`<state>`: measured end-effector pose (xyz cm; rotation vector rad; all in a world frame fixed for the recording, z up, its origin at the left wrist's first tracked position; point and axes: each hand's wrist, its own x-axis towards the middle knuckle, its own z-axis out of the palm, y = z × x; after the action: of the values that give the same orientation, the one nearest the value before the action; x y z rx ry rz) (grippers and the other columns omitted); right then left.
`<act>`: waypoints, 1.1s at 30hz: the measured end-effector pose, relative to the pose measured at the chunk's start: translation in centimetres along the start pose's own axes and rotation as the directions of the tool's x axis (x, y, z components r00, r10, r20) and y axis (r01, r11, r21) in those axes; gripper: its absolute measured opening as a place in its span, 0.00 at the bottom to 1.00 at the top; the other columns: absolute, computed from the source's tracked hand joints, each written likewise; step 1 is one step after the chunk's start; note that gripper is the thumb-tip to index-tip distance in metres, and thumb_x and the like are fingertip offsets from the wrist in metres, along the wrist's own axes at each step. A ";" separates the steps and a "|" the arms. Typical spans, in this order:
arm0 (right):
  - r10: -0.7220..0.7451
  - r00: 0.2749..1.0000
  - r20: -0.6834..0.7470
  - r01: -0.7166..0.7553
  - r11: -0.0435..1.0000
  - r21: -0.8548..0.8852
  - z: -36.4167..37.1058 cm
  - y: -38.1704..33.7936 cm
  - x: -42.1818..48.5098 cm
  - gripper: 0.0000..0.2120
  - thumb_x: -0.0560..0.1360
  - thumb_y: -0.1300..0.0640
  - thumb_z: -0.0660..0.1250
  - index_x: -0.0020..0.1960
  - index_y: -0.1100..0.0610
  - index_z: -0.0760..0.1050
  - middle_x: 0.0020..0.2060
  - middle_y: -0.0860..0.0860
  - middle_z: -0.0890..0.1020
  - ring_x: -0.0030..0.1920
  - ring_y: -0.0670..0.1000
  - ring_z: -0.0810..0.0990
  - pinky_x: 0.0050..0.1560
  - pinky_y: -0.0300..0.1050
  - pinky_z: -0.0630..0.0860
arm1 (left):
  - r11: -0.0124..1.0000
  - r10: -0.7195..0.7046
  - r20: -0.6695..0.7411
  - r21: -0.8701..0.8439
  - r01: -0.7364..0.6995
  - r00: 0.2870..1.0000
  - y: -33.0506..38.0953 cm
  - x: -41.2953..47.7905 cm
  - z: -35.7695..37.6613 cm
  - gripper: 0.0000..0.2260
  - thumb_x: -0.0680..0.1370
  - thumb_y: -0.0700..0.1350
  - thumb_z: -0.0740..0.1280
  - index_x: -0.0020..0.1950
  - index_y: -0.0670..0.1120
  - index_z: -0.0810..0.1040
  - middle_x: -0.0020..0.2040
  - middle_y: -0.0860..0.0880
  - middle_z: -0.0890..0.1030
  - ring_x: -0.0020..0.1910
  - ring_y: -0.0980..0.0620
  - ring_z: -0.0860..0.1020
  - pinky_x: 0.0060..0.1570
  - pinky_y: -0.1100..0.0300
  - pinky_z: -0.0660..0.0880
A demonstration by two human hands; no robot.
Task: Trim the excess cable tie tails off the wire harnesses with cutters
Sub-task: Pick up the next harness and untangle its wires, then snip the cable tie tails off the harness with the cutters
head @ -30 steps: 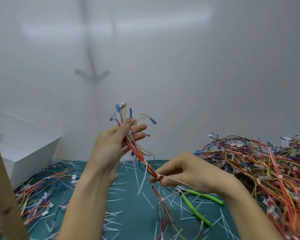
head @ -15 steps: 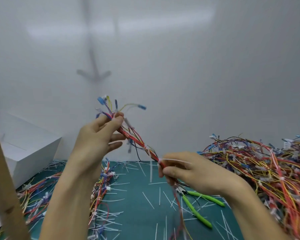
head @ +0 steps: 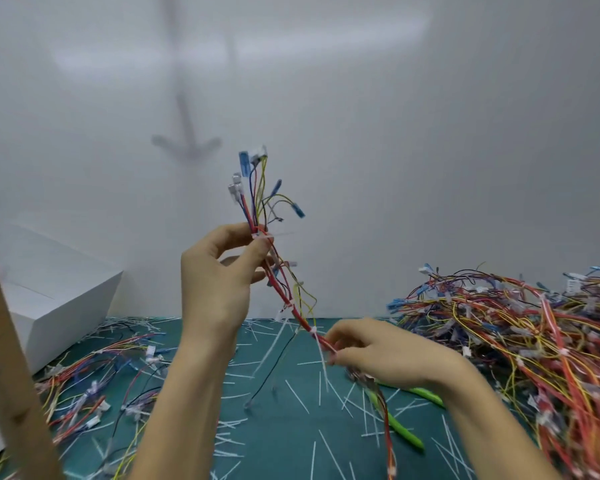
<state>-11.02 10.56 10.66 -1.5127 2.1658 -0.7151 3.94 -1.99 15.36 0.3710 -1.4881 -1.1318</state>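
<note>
- Wire harness (head: 284, 296) is up in the air at dead centre, running on a slant from 12 o'clock down towards 5 o'clock, its connectors fanned out on top.
- Cable tie tails (head: 321, 358) hang untrimmed off the red bundle, and one more pokes sideways by the upper thumb.
- Left hand (head: 219, 282) pinches the bundle at the top tie, thumb against fingertips.
- Right hand (head: 388, 355) is curled round the bundle lower down, towards 4 o'clock.
- Cutters (head: 404, 433) lie unheld on the green mat (head: 284, 445) at 5 o'clock, under the right wrist.
- To do this well, I'd say: keep the harness taut, count every tail, let the left hand carry it alone, then fetch the cutters and snip flush at each tie head, clear of the wires.
- Untrimmed pile (head: 516, 341) waits at 3 o'clock.
- Against half a second ago: the connector end has swung higher and more upright, the right hand has slid below a tie, and the cutters haven't budged.
</note>
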 end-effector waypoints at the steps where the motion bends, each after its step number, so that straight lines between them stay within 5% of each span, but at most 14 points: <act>1: 0.053 0.998 -0.028 -0.054 0.998 -0.022 -0.4 0.9 0.1 0.12 0.80 0.58 0.59 0.60 0.51 0.76 0.52 0.46 0.82 0.53 0.52 0.81 0.58 0.49 0.78 | 1.000 -0.010 0.004 0.013 0.010 1.000 -0.1 0.0 0.0 0.04 0.76 0.39 0.71 0.47 0.48 0.83 0.39 0.50 0.85 0.36 0.55 0.84 0.37 0.65 0.80; 5: 0.293 0.939 -0.182 -0.342 0.858 -0.382 -0.1 4.7 1.4 0.15 0.80 0.62 0.54 0.64 0.57 0.71 0.61 0.56 0.77 0.59 0.56 0.77 0.57 0.50 0.75 | 0.993 -0.093 0.099 -0.064 0.099 0.991 0.2 0.1 -0.1 0.06 0.78 0.34 0.68 0.50 0.43 0.81 0.43 0.48 0.87 0.40 0.49 0.86 0.41 0.63 0.81; 9: 0.449 0.871 -0.199 -0.481 0.696 -0.534 2.3 7.2 2.4 0.15 0.80 0.61 0.57 0.66 0.57 0.70 0.64 0.57 0.75 0.63 0.59 0.76 0.56 0.52 0.73 | 0.980 -0.144 0.247 -0.099 0.173 0.958 0.7 0.0 -0.2 0.08 0.79 0.33 0.65 0.55 0.41 0.80 0.48 0.48 0.87 0.44 0.48 0.86 0.43 0.63 0.81; 17: 0.351 0.888 -0.298 -0.460 0.653 -0.602 4.1 8.9 3.3 0.15 0.79 0.63 0.58 0.64 0.57 0.72 0.64 0.56 0.75 0.66 0.59 0.71 0.62 0.56 0.68 | 0.935 -0.245 0.363 -0.158 0.319 0.899 1.1 0.0 -0.3 0.09 0.82 0.39 0.61 0.54 0.41 0.82 0.51 0.45 0.86 0.49 0.44 0.85 0.51 0.56 0.81; 20: 0.293 0.879 -0.375 -0.468 0.678 -0.566 3.8 8.2 3.4 0.12 0.78 0.60 0.60 0.60 0.54 0.74 0.62 0.53 0.75 0.66 0.58 0.70 0.64 0.57 0.64 | 0.942 -0.242 0.359 -0.137 0.307 0.902 0.8 -0.1 -0.3 0.08 0.81 0.39 0.63 0.53 0.40 0.81 0.51 0.45 0.86 0.49 0.44 0.85 0.49 0.57 0.82; 25: 0.127 0.823 -0.554 -0.408 0.811 -0.420 2.8 6.7 3.1 0.10 0.78 0.65 0.61 0.54 0.51 0.69 0.50 0.50 0.80 0.51 0.55 0.79 0.52 0.50 0.69 | 0.937 -0.224 0.340 -0.185 0.298 0.914 0.6 -0.1 -0.4 0.09 0.73 0.42 0.70 0.51 0.39 0.80 0.45 0.43 0.86 0.45 0.42 0.86 0.44 0.58 0.82; 28: 0.001 0.740 -0.672 -0.309 0.888 -0.340 2.3 6.2 2.8 0.10 0.79 0.65 0.63 0.49 0.51 0.65 0.43 0.49 0.79 0.44 0.55 0.78 0.45 0.47 0.68 | 0.936 -0.222 0.307 -0.199 0.290 0.926 0.6 -0.1 -0.4 0.16 0.65 0.46 0.73 0.49 0.39 0.81 0.42 0.43 0.86 0.44 0.40 0.86 0.47 0.56 0.83; 33: -0.132 0.523 -0.842 -0.128 0.965 -0.230 1.0 4.7 2.7 0.11 0.81 0.63 0.61 0.61 0.61 0.76 0.49 0.55 0.80 0.49 0.55 0.74 0.49 0.52 0.72 | 0.925 -0.239 0.298 -0.220 0.310 0.924 0.7 0.1 -0.7 0.22 0.64 0.46 0.74 0.53 0.35 0.80 0.43 0.42 0.86 0.44 0.41 0.86 0.42 0.62 0.81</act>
<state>-14.80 9.22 6.89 -1.4242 3.0846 -1.4749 4.75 -2.00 15.86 0.2554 -1.5201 -1.6412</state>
